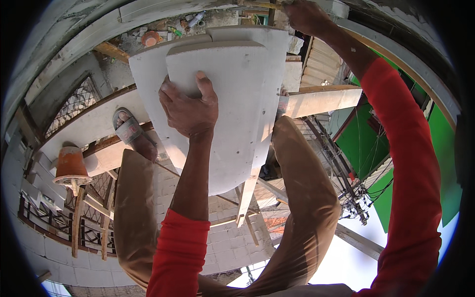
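Observation:
A pale grey-white block with a smooth face lies on a larger stack of similar slabs in front of me. My left hand grips its left side, fingers curled at the edge and thumb on the face. At the top right, my right hand reaches far forward, its fingers closed round a thin yellowish-brown handle. What that handle belongs to cannot be made out at the picture's rim.
My sandalled foot stands on a plank left of the slabs. An orange bucket is at far left, another orange container beyond. Wooden props stand below. Tangled cables and green sheeting are at right.

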`<control>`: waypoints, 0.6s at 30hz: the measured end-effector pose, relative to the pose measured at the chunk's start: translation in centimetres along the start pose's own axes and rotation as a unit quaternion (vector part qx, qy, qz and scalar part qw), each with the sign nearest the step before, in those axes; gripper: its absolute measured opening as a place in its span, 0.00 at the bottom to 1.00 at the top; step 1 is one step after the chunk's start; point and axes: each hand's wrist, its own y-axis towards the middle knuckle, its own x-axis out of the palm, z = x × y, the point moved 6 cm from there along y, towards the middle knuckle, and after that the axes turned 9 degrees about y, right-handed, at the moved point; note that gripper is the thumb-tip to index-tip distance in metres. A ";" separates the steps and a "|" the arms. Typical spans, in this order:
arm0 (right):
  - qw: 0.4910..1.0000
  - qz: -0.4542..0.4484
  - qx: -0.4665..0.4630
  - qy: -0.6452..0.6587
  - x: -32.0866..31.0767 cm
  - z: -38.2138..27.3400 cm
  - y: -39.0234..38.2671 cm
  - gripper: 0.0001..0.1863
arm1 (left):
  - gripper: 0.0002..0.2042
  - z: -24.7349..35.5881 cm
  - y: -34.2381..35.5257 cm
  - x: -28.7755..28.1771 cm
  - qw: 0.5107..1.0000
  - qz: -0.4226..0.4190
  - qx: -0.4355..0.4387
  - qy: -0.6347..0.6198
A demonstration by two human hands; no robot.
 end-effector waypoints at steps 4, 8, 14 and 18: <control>0.978 0.170 -0.098 0.077 -2.3 -0.8 -2.7 0.22 | 0.35 -0.5 0.2 -0.3 1.000 -0.014 -0.025 -0.011; 0.995 0.057 0.042 0.068 -2.0 1.3 -2.1 0.16 | 0.35 -0.1 0.7 -0.1 0.999 -0.024 -0.029 -0.010; 0.946 0.118 0.176 0.244 -4.2 -3.3 -11.4 0.14 | 0.37 -0.7 0.2 -0.3 0.997 -0.058 -0.053 -0.020; 0.873 0.257 0.198 0.363 -5.9 -11.1 -21.8 0.07 | 0.36 -0.5 0.4 -0.5 0.996 -0.066 -0.039 -0.035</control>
